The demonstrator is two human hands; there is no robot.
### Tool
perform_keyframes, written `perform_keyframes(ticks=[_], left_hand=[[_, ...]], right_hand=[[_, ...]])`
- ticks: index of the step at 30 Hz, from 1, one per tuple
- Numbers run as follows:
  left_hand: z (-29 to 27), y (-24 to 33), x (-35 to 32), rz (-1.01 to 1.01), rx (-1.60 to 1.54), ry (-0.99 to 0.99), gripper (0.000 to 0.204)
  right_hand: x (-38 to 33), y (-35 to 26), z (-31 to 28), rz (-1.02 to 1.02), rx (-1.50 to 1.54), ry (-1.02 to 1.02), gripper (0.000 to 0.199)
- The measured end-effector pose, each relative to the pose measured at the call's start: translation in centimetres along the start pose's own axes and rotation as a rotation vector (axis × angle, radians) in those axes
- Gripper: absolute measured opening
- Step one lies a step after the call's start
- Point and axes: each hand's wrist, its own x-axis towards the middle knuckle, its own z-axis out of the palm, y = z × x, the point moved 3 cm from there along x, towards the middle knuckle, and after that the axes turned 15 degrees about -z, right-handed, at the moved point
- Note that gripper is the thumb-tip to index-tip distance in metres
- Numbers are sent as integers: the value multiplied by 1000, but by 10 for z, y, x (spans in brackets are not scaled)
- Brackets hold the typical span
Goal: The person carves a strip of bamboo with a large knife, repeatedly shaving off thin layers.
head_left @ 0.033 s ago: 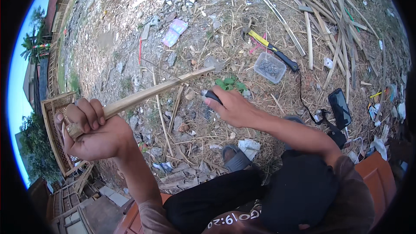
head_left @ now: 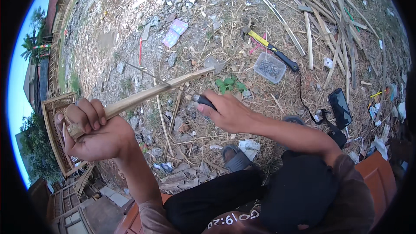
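My left hand [head_left: 97,130] is closed around the thick end of a pale bamboo strip [head_left: 138,97]. The strip slants up to the right and tapers to a thin tip. My right hand [head_left: 227,112] grips the black handle of a knife [head_left: 203,100]. Its long, thin, dark blade crosses the strip at an angle, around the middle, and its point extends up to the left beyond it. Blade and strip appear to touch. My fingers hide part of the handle.
Beyond my right hand lie a yellow-and-black hammer [head_left: 271,48] and a clear tub of nails [head_left: 269,68]. A heap of wooden strips [head_left: 333,21] covers the upper right. A phone [head_left: 340,108] rests at right. A woven bamboo frame [head_left: 50,134] stands beside my left hand.
My right hand has moved a little left and down, and the knife blade has slid along the bamboo strip toward my left hand. The left hand and strip have barely moved.
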Motion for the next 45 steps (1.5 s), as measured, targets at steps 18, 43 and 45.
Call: perform_keyframes(ticks=[18,43,45], left_hand=[[20,-5,-11,-15,-108,-187,25],[11,-11,4,-42,-132,-59,22],[9,-4,4,-57,-88,-343,23]], right_hand=[[-7,90,-31,256,-207,50,40],[-6,73,-24,247,-142,8,41],[8,18,-15,95,-75,-5,40]])
